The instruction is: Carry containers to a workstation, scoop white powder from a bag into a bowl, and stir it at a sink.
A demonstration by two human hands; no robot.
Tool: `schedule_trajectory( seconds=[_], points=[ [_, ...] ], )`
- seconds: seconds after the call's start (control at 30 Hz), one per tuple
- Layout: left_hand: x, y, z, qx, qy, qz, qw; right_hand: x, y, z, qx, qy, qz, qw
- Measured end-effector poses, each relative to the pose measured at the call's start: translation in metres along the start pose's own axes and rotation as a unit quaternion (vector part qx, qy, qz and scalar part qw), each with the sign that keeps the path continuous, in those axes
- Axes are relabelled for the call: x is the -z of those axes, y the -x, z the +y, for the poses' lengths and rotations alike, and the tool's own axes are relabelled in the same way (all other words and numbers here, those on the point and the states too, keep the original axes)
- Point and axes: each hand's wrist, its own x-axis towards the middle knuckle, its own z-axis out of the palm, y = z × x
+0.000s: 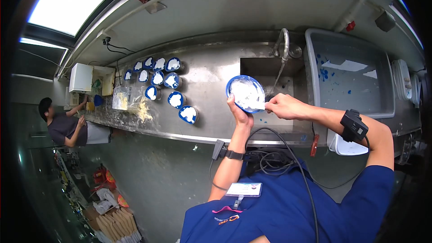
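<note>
My left hand [240,112] grips a blue mixing bowl [245,91] from its near left side, the thumb up at the rim. White paste coats much of the inside of the bowl, which is tilted toward me. At the bowl's right rim, my right hand [284,106] is closed on a spatula [258,105]; only its white-smeared blade shows, the handle being hidden in the fingers. Both hands are over the left part of a steel sink [299,85]. To their left, several blue molds filled with white paste [188,114] stand on the steel counter [209,74].
A curved faucet [286,49] runs water into the sink behind my right hand. Right of it stands a large grey tub [310,76] of water with blue bits. Yellowish crumbs [143,110] lie at left. A person [67,123] works at the counter's far left end.
</note>
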Motion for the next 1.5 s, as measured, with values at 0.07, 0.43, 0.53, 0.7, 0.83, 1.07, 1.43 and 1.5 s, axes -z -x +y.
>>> schedule_trajectory(
  seconds=[0.07, 0.43, 0.53, 0.7, 0.83, 1.07, 1.43, 1.5],
  points=[
    [0.000, 0.007, 0.004, 0.009, -0.006, -0.002, 1.000, 0.008, -0.017, 0.003, 0.019, 0.002, 0.028, 0.999],
    [0.003, 0.009, 0.044, 0.123, -0.100, -0.123, 0.980, 0.060, -0.016, -0.024, 0.442, 0.570, 0.293, 0.628],
    [0.002, 0.014, 0.037, 0.136, -0.070, -0.165, 0.974, 0.087, -0.023, 0.000, 0.332, 0.529, 0.199, 0.755],
    [-0.003, 0.011, 0.042, 0.067, -0.022, -0.095, 0.993, 0.040, 0.008, 0.023, 0.111, 0.274, 0.067, 0.953],
    [0.015, -0.003, 0.009, 0.003, -0.031, -0.017, 0.999, -0.007, 0.011, -0.001, -0.001, -0.024, -0.041, 0.999],
    [-0.006, 0.005, 0.036, 0.046, -0.055, -0.066, 0.995, 0.009, -0.015, 0.014, 0.192, 0.244, 0.217, 0.925],
    [0.012, 0.017, 0.041, 0.158, -0.098, -0.191, 0.964, 0.076, -0.020, -0.003, 0.375, 0.563, 0.220, 0.703],
    [0.001, 0.022, 0.048, 0.144, -0.072, -0.188, 0.969, 0.072, -0.018, 0.014, 0.311, 0.516, 0.148, 0.784]
  ],
)
